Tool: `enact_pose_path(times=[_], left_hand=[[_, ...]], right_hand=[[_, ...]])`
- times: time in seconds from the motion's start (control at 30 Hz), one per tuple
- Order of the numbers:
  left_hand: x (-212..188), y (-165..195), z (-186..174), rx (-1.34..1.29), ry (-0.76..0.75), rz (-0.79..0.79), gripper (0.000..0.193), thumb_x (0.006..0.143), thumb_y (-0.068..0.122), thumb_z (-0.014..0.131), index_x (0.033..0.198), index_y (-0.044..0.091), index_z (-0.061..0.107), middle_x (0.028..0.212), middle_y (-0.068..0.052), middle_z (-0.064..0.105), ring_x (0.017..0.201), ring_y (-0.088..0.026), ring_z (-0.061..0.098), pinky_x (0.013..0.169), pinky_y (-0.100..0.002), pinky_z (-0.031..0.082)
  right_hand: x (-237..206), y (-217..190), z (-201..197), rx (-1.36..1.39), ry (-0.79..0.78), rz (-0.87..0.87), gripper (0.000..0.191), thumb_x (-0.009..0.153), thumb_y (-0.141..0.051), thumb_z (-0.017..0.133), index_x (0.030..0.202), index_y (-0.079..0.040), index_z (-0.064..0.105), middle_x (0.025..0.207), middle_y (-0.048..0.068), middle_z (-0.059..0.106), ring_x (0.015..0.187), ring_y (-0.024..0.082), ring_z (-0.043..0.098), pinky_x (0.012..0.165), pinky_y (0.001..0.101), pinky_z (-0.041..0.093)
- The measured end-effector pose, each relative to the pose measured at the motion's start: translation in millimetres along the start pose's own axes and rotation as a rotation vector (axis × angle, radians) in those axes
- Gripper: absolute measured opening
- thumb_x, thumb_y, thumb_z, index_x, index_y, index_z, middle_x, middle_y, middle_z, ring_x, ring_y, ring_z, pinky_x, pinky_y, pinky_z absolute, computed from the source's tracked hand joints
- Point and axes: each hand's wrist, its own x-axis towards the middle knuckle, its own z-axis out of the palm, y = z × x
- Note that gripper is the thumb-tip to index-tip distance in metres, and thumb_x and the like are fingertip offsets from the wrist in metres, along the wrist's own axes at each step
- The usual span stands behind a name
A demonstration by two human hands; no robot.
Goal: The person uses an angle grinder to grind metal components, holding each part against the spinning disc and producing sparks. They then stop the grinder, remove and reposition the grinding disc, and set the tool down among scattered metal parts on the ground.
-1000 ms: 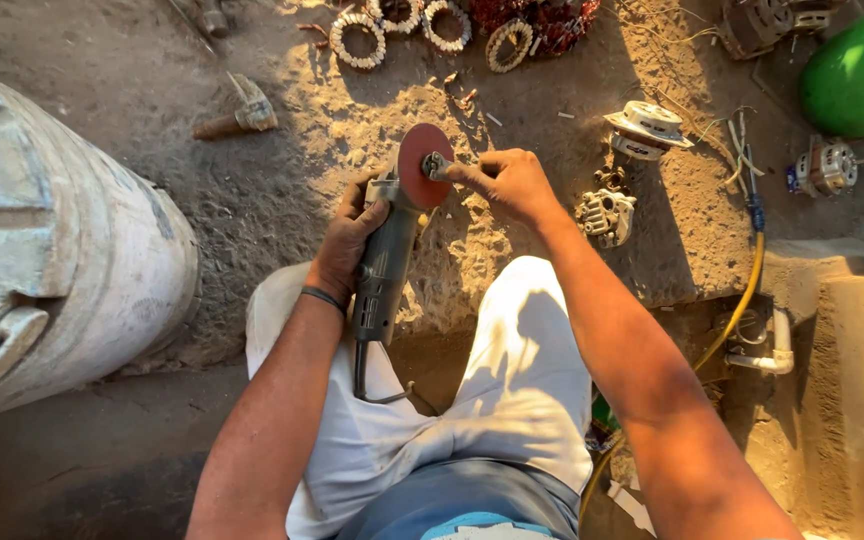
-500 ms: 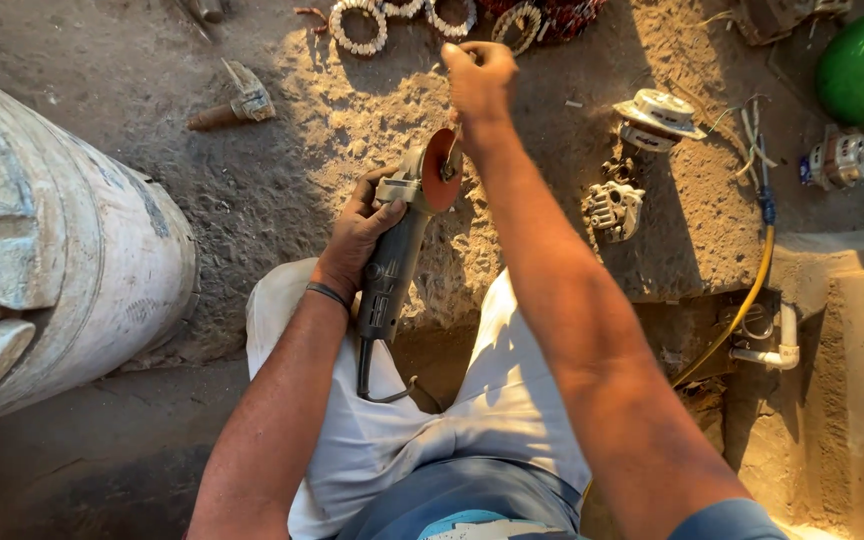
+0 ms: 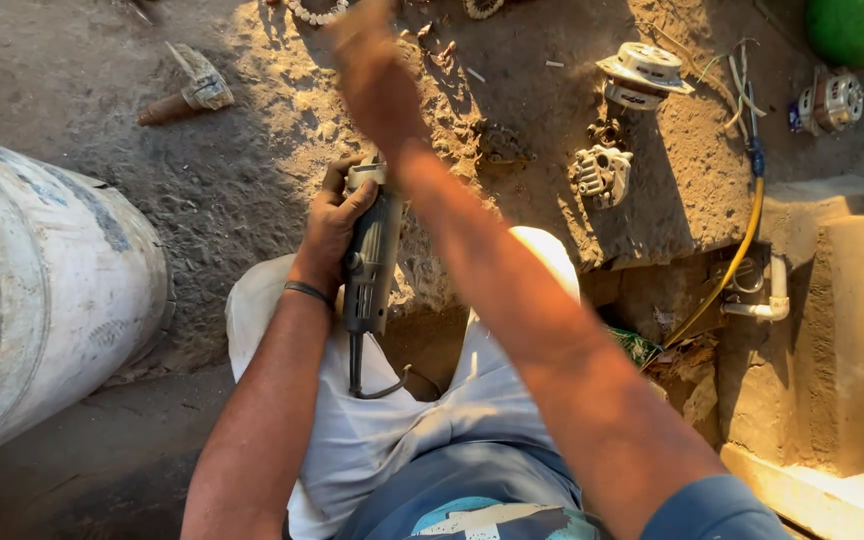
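Observation:
My left hand (image 3: 334,218) grips the body of a grey angle grinder (image 3: 370,262) held between my knees, its cord curling below. The grinder's head and disc are hidden behind my right forearm. My right hand (image 3: 370,62) is stretched forward over the sandy ground, blurred by motion, near the frame's top edge. Whether it holds anything cannot be told.
A large white drum (image 3: 42,290) lies at the left. A hammer (image 3: 187,95) rests on the dirt at upper left. Motor parts (image 3: 602,172), a round housing (image 3: 644,72) and another motor (image 3: 832,102) lie at the right, with a yellow hose (image 3: 732,262) and a green container (image 3: 862,30).
My right hand left the red disc and reached forward and up, away from the grinder. The view tilted down, and my arm now covers the disc. My left hand keeps its hold.

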Motion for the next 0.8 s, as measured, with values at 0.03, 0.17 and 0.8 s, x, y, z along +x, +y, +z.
enact_pose_path(times=[0.03,0.17,0.8], left_hand=[[0.9,-2.6,-1.2,-0.022,0.047,-0.038,0.05,0.094,0.015,0.076,0.137,0.01,0.051,0.11,-0.008,0.061,0.091,-0.018,0.066,0.075,-0.032,0.059],[0.1,-3.2,-9.2,0.06,0.059,0.083,0.049,0.098,0.016,0.07,0.143,0.005,0.052,0.119,-0.009,0.064,0.098,-0.016,0.067,0.08,-0.029,0.059],[-3.7,4.2,8.8,0.053,-0.045,0.001,0.052,0.096,0.019,0.07,0.143,0.01,0.051,0.119,-0.009,0.065,0.095,-0.015,0.068,0.076,-0.029,0.06]], right_hand=[[-8.8,-6.7,2.6,0.032,-0.052,-0.051,0.027,0.1,-0.029,0.067,0.089,-0.004,0.065,0.073,0.01,0.068,0.065,0.02,0.068,0.059,0.0346,0.052],[-24.2,-42.5,-10.0,0.149,-0.108,-0.038,0.031,0.1,-0.028,0.073,0.084,-0.004,0.062,0.067,0.007,0.062,0.059,0.018,0.062,0.055,0.0344,0.045],[-57.9,65.8,-90.1,0.522,-0.062,0.311,0.023,0.095,-0.012,0.061,0.11,0.002,0.072,0.099,0.008,0.071,0.087,0.011,0.062,0.078,0.0271,0.052]])
